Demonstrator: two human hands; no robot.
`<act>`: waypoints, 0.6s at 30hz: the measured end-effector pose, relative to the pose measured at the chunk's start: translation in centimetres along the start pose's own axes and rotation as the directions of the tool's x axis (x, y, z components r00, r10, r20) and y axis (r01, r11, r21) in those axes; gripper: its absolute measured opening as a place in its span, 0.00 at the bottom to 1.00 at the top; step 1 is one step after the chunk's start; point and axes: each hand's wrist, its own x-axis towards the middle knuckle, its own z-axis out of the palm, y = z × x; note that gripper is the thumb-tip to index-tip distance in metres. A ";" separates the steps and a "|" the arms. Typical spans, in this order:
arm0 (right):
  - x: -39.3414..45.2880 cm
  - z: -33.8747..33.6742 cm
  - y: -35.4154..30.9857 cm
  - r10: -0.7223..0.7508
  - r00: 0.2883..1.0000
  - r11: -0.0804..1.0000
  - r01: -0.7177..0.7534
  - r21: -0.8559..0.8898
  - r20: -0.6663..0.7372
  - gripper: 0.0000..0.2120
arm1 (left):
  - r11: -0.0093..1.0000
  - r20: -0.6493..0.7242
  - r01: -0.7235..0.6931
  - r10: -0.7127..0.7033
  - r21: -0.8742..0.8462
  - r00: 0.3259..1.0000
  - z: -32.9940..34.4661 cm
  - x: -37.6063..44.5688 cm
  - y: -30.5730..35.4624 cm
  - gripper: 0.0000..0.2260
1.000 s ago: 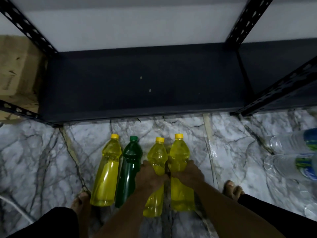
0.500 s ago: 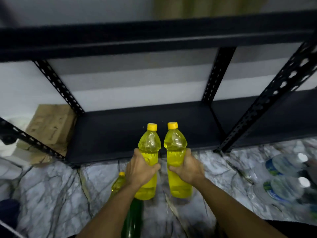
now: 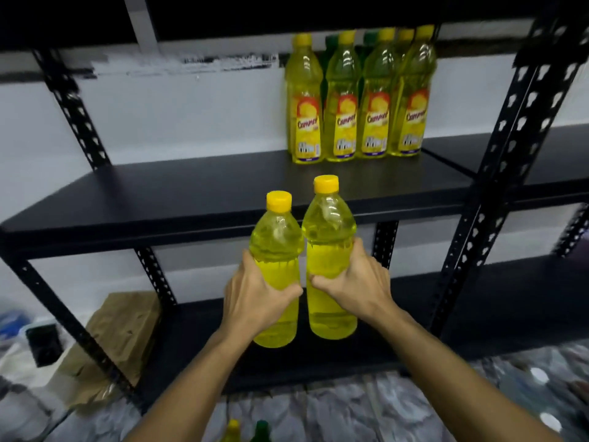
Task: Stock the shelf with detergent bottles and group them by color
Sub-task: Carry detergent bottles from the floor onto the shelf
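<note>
My left hand (image 3: 255, 298) grips a yellow detergent bottle (image 3: 276, 240) round its middle, held upright. Beside it my right hand (image 3: 353, 279) grips a second yellow bottle (image 3: 328, 224), also upright and a little higher. Both bottles hang in the air in front of the black middle shelf (image 3: 207, 186). On that shelf at the back right stand several labelled yellow bottles (image 3: 357, 100) in a row, with green caps (image 3: 331, 39) showing behind them. On the floor at the bottom edge, a yellow cap (image 3: 233, 425) and a green cap (image 3: 262, 427) peek into view.
Black perforated uprights (image 3: 497, 173) frame the rack, with another at the left (image 3: 76, 113). A lower shelf (image 3: 510, 301) runs under the middle one. A cardboard box (image 3: 124, 323) leans at the lower left. Clear water bottles (image 3: 538, 378) lie on the marble floor at right.
Both hands have lifted the two yellow bottles from the floor up to the level of the middle shelf. The view has tilted upward, bringing the stocked bottles into sight.
</note>
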 end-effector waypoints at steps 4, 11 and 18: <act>3.1 -5.1 -3.6 -0.091 0.987 0.995 0.095 0.024 -0.133 0.34 | 0.991 -0.110 -0.115 0.107 -0.062 0.988 -3.8 3.2 4.5 0.37; 8.4 -10.5 -7.1 -0.115 0.952 0.989 0.137 0.060 -0.284 0.39 | 0.961 -0.280 -0.241 0.197 -0.133 0.939 -7.7 9.3 11.0 0.38; 12.6 -11.8 -8.0 -0.088 0.941 0.993 0.107 0.040 -0.326 0.44 | 0.955 -0.278 -0.260 0.213 -0.145 0.937 -7.1 14.4 13.5 0.36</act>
